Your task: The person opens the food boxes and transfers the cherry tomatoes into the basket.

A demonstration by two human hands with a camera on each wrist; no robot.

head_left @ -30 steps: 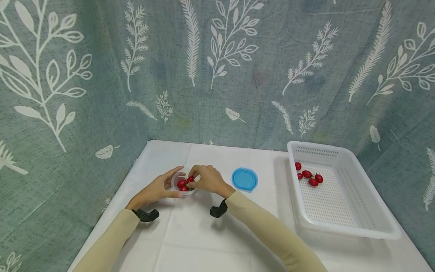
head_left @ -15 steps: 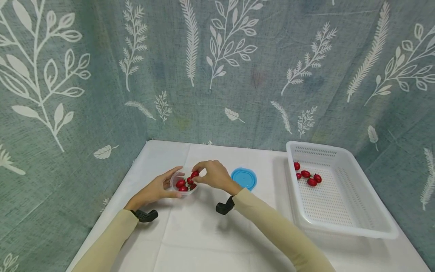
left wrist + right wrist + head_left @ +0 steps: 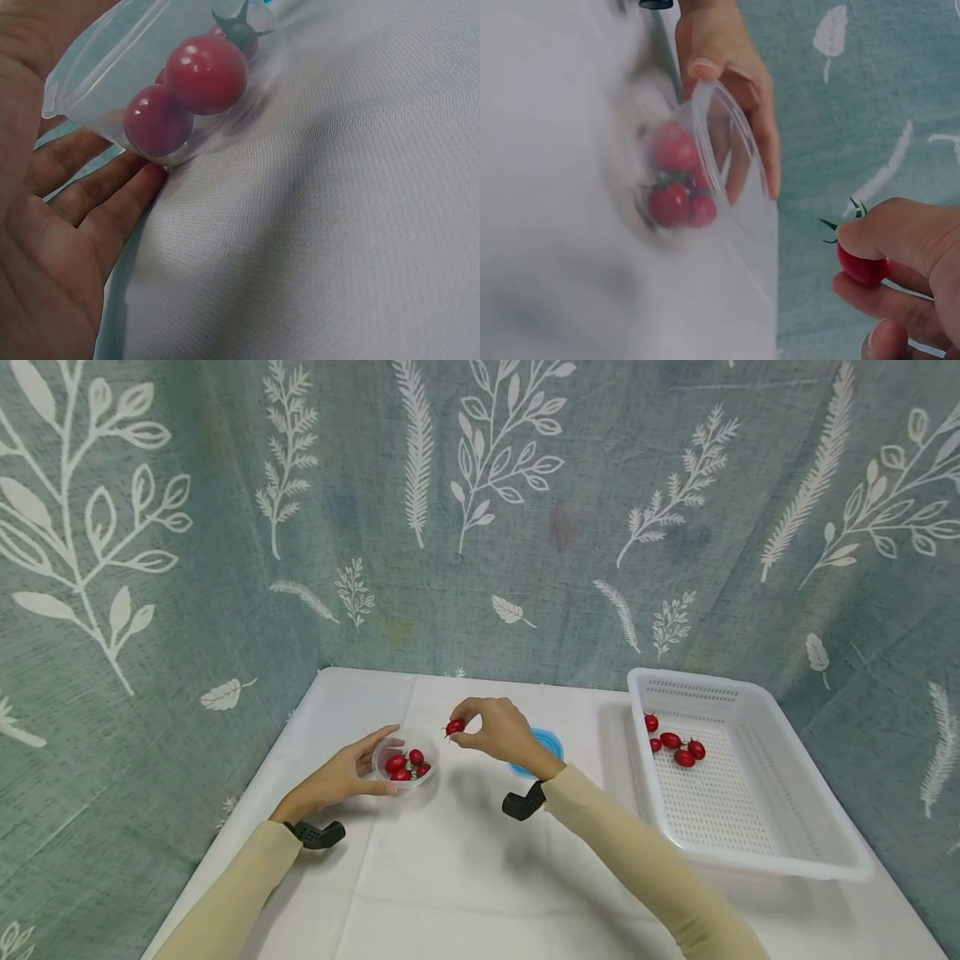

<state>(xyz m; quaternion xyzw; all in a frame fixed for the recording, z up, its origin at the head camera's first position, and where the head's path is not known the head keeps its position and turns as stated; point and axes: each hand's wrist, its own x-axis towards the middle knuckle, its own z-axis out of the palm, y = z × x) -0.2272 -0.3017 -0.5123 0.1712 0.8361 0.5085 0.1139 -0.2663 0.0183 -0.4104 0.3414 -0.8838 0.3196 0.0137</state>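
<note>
My right hand (image 3: 497, 732) pinches a red cherry tomato (image 3: 455, 727) between thumb and fingers, above the table and right of a clear round plastic container (image 3: 430, 745). Green sepals stick out from this tomato in the right wrist view. Several more cherry tomatoes (image 3: 669, 205) lie inside the container. My left hand (image 3: 337, 781) holds the container from its left side, thumb on the near side and fingers on the far side. Up close, the left wrist view shows fingers (image 3: 120, 195) against the container's wall, with a tomato (image 3: 206, 75) visible through the plastic.
A blue lid (image 3: 550, 742) lies on the white tablecloth (image 3: 450, 877), partly behind my right hand. At the right stands a large white perforated basket (image 3: 757, 793) with several cherry tomatoes (image 3: 685, 758) near its left wall. A patterned curtain (image 3: 480, 610) closes off the back and sides.
My right hand has lifted a cherry tomato out of the container and moved right and away with it. My left hand keeps its hold on the container.
</note>
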